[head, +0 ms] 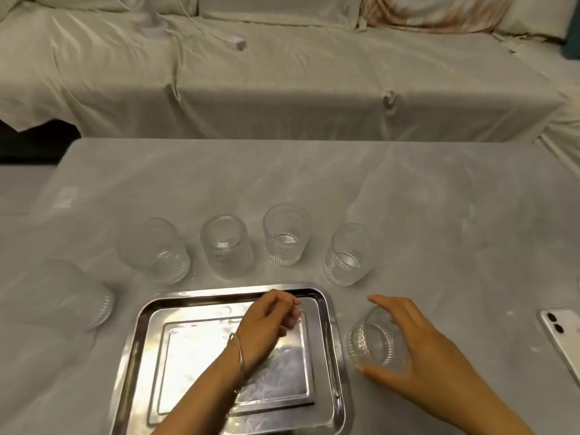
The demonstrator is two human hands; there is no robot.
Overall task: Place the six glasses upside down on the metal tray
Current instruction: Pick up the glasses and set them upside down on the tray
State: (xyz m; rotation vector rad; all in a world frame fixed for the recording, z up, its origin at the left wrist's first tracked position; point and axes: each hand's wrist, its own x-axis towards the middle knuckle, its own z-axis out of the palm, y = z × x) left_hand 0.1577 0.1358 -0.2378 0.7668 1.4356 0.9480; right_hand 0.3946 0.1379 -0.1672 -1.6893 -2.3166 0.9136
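The metal tray (pixel 326 340) is lying at the near edge of the grey tabletop (pixel 439 199), bare of glasses. The left hand (pixel 270 324) is hovering over it, fingers loosely curled and holding nothing. The right hand (pixel 417 346) is spreading around the sixth glass (pixel 375 340) just right of the tray, thumb and fingers cupping its sides. Five glasses are standing upright in an arc behind the tray, from the leftmost glass (pixel 72 296) to the rightmost (pixel 346 255). A white phone (pixel 561 331) is lying at the far right, and a covered sofa (pixel 282 89) is filling the background.
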